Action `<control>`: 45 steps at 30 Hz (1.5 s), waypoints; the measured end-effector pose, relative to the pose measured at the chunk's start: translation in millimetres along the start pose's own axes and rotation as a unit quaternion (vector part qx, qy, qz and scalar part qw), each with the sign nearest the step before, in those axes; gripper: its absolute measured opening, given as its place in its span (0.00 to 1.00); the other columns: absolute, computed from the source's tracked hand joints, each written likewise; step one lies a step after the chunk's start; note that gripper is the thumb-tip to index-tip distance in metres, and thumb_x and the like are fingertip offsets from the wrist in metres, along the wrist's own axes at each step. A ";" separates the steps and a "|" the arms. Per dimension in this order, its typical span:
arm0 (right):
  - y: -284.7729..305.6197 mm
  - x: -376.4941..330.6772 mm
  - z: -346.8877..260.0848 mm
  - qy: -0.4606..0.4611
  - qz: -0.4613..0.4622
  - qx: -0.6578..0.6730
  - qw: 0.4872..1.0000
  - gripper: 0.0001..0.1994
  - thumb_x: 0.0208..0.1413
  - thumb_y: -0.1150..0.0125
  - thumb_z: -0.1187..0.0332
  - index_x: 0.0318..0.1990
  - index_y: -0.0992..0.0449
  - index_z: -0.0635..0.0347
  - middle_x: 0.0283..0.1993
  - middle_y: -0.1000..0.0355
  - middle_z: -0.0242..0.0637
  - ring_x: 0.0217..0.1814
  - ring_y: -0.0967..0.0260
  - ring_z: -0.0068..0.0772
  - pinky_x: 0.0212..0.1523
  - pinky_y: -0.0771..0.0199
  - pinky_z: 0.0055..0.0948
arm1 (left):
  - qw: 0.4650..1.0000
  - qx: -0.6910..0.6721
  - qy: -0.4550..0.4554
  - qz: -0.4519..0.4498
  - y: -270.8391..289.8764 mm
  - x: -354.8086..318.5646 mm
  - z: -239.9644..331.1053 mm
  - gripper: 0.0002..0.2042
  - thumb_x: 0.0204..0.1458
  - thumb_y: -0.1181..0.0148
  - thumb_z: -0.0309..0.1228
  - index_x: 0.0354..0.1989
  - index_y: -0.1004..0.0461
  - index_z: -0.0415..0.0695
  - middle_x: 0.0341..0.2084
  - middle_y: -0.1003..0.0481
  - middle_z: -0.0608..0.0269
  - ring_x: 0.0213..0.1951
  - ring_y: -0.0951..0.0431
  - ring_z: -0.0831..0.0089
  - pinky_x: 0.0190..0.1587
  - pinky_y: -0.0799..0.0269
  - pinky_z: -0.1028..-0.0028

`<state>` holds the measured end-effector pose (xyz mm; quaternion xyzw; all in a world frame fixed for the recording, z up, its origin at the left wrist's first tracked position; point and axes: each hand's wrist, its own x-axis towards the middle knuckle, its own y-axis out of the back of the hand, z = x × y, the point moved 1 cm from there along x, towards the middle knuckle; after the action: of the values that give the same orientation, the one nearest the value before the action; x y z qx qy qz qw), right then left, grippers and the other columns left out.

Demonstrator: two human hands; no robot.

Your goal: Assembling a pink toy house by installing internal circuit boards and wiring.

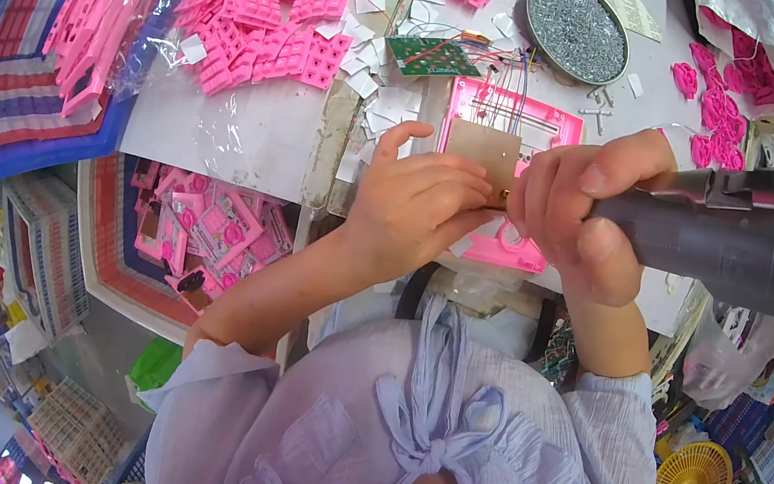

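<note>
A pink plastic casing (532, 255) lies in front of me with a brown board (478, 145) on it and thin wires running to a green circuit board (431, 57). My left hand (419, 201) rests over the casing's left side. Its thumb and fingertips come together at the brown board's lower edge, and whatever they pinch is too small to make out. My right hand (586, 203) is wrapped round the front end of a grey cylindrical power screwdriver (732, 236). The tool's tip is hidden behind the fingers, close to the left fingertips.
Pink keypad pieces (273, 1) are heaped at the back left beside scattered white squares (393, 106). A round dish of screws (578, 29) stands behind the casing. Pink coiled parts (721, 113) lie back right. At lower left, a bin (96, 226) holds pink assembled units.
</note>
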<state>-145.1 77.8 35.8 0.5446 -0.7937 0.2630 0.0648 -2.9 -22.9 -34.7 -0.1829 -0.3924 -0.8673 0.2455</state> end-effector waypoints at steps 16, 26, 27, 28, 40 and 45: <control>-1.9 -18.2 26.5 -0.017 -0.089 -0.150 0.985 0.11 0.57 0.39 0.78 0.33 0.38 0.59 0.22 0.35 0.35 0.21 0.40 0.28 0.23 0.34 0.31 | 0.998 0.021 0.066 -0.006 24.6 -5.7 -4.5 0.08 0.46 0.31 0.29 0.26 0.28 0.50 0.25 0.27 0.71 0.34 0.24 0.71 0.57 0.46 0.55; -0.8 7.4 3.2 0.002 -0.066 0.060 0.996 0.15 0.56 0.35 0.72 0.47 0.34 0.63 0.24 0.32 0.33 0.24 0.35 0.25 0.28 0.30 0.29 | 0.999 0.035 0.017 0.007 6.4 -12.3 -2.7 0.10 0.46 0.30 0.28 0.36 0.22 0.51 0.35 0.20 0.74 0.42 0.21 0.72 0.65 0.53 0.50; -2.4 8.2 2.2 0.014 -0.078 0.078 0.994 0.15 0.56 0.36 0.72 0.47 0.34 0.64 0.25 0.32 0.34 0.25 0.35 0.25 0.29 0.29 0.30 | 0.999 0.026 0.020 0.011 6.6 -13.3 -2.6 0.10 0.46 0.30 0.28 0.36 0.23 0.51 0.34 0.20 0.74 0.42 0.21 0.72 0.65 0.53 0.49; -2.8 5.8 3.4 0.008 -0.073 0.066 0.995 0.15 0.56 0.36 0.72 0.47 0.34 0.64 0.24 0.32 0.34 0.25 0.35 0.25 0.29 0.29 0.30 | 0.999 0.016 0.023 0.015 6.5 -14.1 -1.9 0.10 0.46 0.29 0.29 0.36 0.23 0.51 0.33 0.21 0.74 0.41 0.21 0.72 0.65 0.54 0.49; 7.8 27.3 39.1 -0.031 0.017 -0.006 0.999 0.10 0.55 0.38 0.80 0.43 0.31 0.63 0.33 0.30 0.33 0.29 0.32 0.20 0.30 0.31 0.23 | 0.992 0.071 0.099 0.022 28.8 -11.7 1.7 0.14 0.41 0.25 0.31 0.37 0.23 0.52 0.38 0.23 0.70 0.46 0.24 0.68 0.63 0.53 0.53; 3.4 30.9 51.4 -0.003 -0.026 -0.143 0.989 0.09 0.58 0.41 0.79 0.39 0.36 0.61 0.24 0.35 0.34 0.20 0.41 0.20 0.22 0.38 0.26 | 0.994 0.075 0.079 0.011 29.4 -23.7 -0.3 0.13 0.41 0.25 0.32 0.35 0.23 0.53 0.35 0.24 0.72 0.45 0.25 0.69 0.63 0.53 0.54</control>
<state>-151.1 28.0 2.7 0.5514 -0.8087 0.1434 0.1463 33.1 -33.3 -29.6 -0.0992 -0.4338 -0.8445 0.2980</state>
